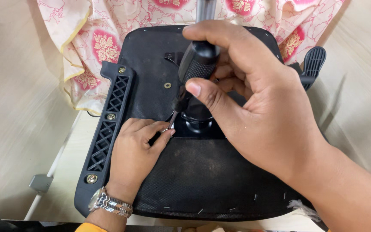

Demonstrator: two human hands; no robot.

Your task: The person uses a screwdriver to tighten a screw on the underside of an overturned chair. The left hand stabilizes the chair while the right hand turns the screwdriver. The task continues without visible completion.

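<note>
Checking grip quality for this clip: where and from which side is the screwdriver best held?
By its thick black ribbed handle, from above and the right, as the right hand does. The handle tilts up away from the seat base, while the thin shaft runs down to the left hand, leaving little room there.

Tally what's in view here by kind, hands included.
Hands: 2, left hand and right hand
Screwdriver: 1
Upturned chair seat: 1
Wristwatch: 1
Visible bolts on the left arm bracket: 3
Lever: 1
Total: 9
</note>
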